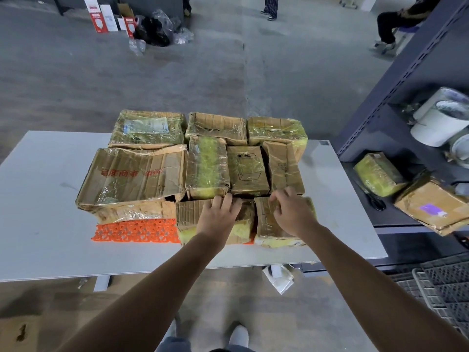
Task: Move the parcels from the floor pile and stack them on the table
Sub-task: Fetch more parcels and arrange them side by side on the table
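Several taped brown cardboard parcels cover the middle of the white table (45,224), resting on an orange plastic grid (134,231). A large flat parcel with red print (132,177) lies at the left. Two small parcels sit at the front edge of the group. My left hand (218,214) lies flat on the top of the front middle parcel (187,214), fingers spread. My right hand (289,212) rests with curled fingers on the front right parcel (266,222). Neither parcel is lifted. No floor pile is in view.
A dark metal shelf unit (406,80) stands at the right, holding two more parcels (380,174), white rolls (439,123) and scissors (375,199). A wire crate (444,283) sits at lower right. Boxes and plastic bags (152,29) lie on the far floor. People are at the back.
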A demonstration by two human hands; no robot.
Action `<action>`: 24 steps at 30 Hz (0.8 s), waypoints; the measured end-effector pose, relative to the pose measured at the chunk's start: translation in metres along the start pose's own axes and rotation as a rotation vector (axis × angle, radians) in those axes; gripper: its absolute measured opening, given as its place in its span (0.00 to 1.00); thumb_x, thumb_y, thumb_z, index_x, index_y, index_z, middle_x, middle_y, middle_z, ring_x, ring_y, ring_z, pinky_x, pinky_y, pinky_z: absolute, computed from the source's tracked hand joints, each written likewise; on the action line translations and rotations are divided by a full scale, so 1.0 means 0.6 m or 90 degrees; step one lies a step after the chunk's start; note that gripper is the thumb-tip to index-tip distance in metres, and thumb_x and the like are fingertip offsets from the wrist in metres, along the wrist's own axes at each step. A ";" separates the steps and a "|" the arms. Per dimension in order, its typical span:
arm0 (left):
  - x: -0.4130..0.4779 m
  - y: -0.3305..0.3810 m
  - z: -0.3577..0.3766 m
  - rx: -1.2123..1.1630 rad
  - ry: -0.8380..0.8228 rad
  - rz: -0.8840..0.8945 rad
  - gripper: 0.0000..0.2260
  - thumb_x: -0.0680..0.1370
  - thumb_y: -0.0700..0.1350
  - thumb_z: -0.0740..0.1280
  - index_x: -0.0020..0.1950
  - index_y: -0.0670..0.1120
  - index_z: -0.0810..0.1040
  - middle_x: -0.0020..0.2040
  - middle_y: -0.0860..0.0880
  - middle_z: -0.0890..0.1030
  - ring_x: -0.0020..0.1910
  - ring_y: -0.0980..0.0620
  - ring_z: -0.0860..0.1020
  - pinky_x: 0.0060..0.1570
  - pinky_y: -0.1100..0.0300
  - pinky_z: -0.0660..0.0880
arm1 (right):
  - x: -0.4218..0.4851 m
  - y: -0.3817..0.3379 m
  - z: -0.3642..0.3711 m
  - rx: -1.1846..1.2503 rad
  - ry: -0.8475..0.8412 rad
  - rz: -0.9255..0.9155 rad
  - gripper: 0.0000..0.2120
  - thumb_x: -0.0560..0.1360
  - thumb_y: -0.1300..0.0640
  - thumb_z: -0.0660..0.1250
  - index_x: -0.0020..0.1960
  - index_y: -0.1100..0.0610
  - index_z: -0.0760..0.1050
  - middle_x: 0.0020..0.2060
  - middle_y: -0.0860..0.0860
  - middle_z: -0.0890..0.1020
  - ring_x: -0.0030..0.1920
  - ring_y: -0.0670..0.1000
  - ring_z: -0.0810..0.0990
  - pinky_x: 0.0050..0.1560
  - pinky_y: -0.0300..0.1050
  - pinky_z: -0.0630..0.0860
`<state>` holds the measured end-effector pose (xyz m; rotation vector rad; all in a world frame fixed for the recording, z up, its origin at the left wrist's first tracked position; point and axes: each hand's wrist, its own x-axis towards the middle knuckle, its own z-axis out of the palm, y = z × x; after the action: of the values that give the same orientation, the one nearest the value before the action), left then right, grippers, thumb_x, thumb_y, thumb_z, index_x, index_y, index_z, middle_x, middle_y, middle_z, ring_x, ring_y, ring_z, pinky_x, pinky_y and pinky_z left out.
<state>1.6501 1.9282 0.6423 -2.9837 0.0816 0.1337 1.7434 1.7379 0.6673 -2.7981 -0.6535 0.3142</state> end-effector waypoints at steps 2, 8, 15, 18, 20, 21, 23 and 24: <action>-0.008 -0.004 0.008 -0.001 0.043 -0.006 0.40 0.70 0.47 0.73 0.77 0.48 0.55 0.71 0.42 0.64 0.61 0.43 0.70 0.55 0.51 0.71 | 0.001 -0.002 -0.001 0.003 0.002 -0.001 0.14 0.77 0.62 0.61 0.61 0.52 0.72 0.60 0.51 0.69 0.42 0.49 0.76 0.42 0.43 0.72; -0.023 -0.023 0.016 -0.018 0.091 -0.024 0.39 0.57 0.50 0.80 0.67 0.47 0.73 0.58 0.43 0.76 0.52 0.43 0.76 0.44 0.48 0.76 | -0.009 -0.004 -0.002 -0.036 0.074 -0.008 0.15 0.78 0.61 0.60 0.63 0.53 0.73 0.59 0.51 0.72 0.44 0.50 0.76 0.44 0.42 0.65; -0.031 -0.031 0.035 0.005 0.077 -0.051 0.40 0.53 0.40 0.79 0.65 0.49 0.76 0.54 0.42 0.77 0.50 0.41 0.75 0.42 0.47 0.74 | -0.016 -0.009 0.003 -0.061 0.066 -0.032 0.17 0.77 0.62 0.61 0.65 0.54 0.72 0.60 0.53 0.71 0.46 0.50 0.72 0.43 0.41 0.68; -0.029 -0.028 0.035 0.013 0.069 -0.055 0.40 0.53 0.40 0.79 0.65 0.49 0.76 0.54 0.42 0.77 0.49 0.42 0.75 0.43 0.46 0.75 | -0.017 -0.015 0.000 -0.080 0.047 -0.016 0.18 0.77 0.61 0.61 0.66 0.54 0.70 0.61 0.53 0.70 0.50 0.54 0.74 0.47 0.45 0.72; -0.030 -0.026 0.035 0.015 0.060 -0.051 0.40 0.55 0.42 0.79 0.67 0.49 0.74 0.55 0.42 0.77 0.51 0.42 0.75 0.45 0.45 0.75 | -0.017 -0.016 -0.002 -0.081 0.055 -0.022 0.18 0.77 0.61 0.61 0.66 0.54 0.71 0.61 0.53 0.71 0.51 0.55 0.76 0.49 0.46 0.74; -0.032 -0.028 0.035 0.012 0.059 -0.046 0.39 0.56 0.45 0.79 0.67 0.49 0.74 0.56 0.42 0.76 0.52 0.42 0.75 0.46 0.45 0.75 | -0.016 -0.014 -0.002 -0.082 0.069 -0.026 0.18 0.77 0.61 0.61 0.66 0.54 0.71 0.60 0.53 0.71 0.52 0.54 0.76 0.50 0.47 0.74; -0.037 -0.036 0.035 -0.020 0.080 -0.027 0.36 0.59 0.52 0.78 0.66 0.47 0.75 0.57 0.42 0.76 0.55 0.40 0.75 0.47 0.43 0.75 | -0.014 -0.007 -0.001 -0.093 0.114 -0.028 0.18 0.76 0.61 0.62 0.65 0.54 0.72 0.59 0.53 0.72 0.55 0.55 0.76 0.54 0.49 0.72; -0.039 -0.040 0.033 -0.041 0.102 -0.015 0.33 0.62 0.56 0.75 0.65 0.46 0.75 0.58 0.41 0.76 0.56 0.40 0.74 0.49 0.43 0.74 | -0.011 -0.003 -0.001 -0.097 0.137 -0.024 0.18 0.76 0.60 0.62 0.66 0.54 0.72 0.60 0.52 0.72 0.58 0.55 0.74 0.56 0.51 0.71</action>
<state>1.6267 1.9562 0.6287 -3.0528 0.0609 -0.1089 1.7371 1.7361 0.6692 -2.9021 -0.7041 -0.0475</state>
